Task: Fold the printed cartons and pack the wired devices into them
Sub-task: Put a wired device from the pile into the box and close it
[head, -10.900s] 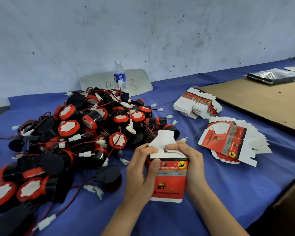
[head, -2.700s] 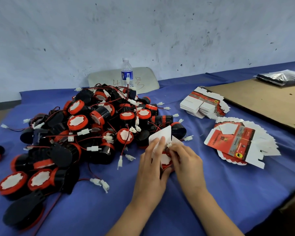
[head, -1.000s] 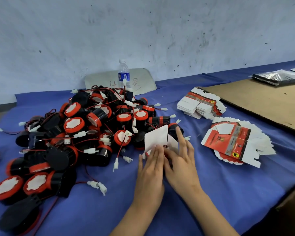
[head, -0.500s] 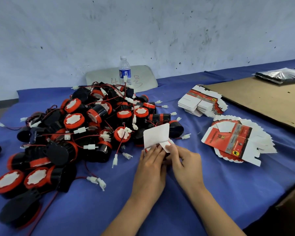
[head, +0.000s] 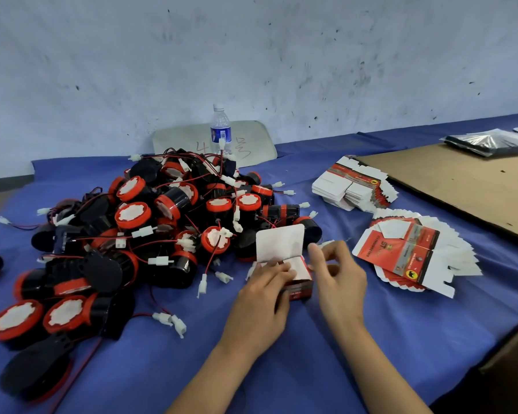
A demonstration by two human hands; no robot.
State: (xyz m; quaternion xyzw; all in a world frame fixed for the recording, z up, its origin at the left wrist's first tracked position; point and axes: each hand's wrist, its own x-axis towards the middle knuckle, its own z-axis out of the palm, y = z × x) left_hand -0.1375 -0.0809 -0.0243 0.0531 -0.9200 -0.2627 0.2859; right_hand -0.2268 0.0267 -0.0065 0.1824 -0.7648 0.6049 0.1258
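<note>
Two side flaps (head: 293, 262) lie folded in: L hand (head: 263, 297) presses them flat w/ straight fingers (head: 277, 268) atop the carton (head: 299, 287) on blue cloth (head: 371, 339). R hand (head: 340, 276), pinching a flap 0.5 s ago, is off it, fingers loosely curled, empty. Lid flap (head: 280, 242) stands open, so tuck looks next. Wired devices (head: 162, 228) crowd its far side; flat cartons (head: 401, 255) fan to R

The carton (head: 299, 289) stands on the blue-covered worktop (head: 150, 363) with its white lid flap (head: 280, 242) upright. The left hand (head: 263, 297) rests on it, fingers (head: 277, 268) laid across the folded-in inner flap, and the right hand (head: 341, 279) is just beside its right edge, loosely curled. A pile of wired devices (head: 162, 222) lies to the left. To the right lie fanned flat cartons (head: 407, 255), and behind them a second stack (head: 353, 189).
</note>
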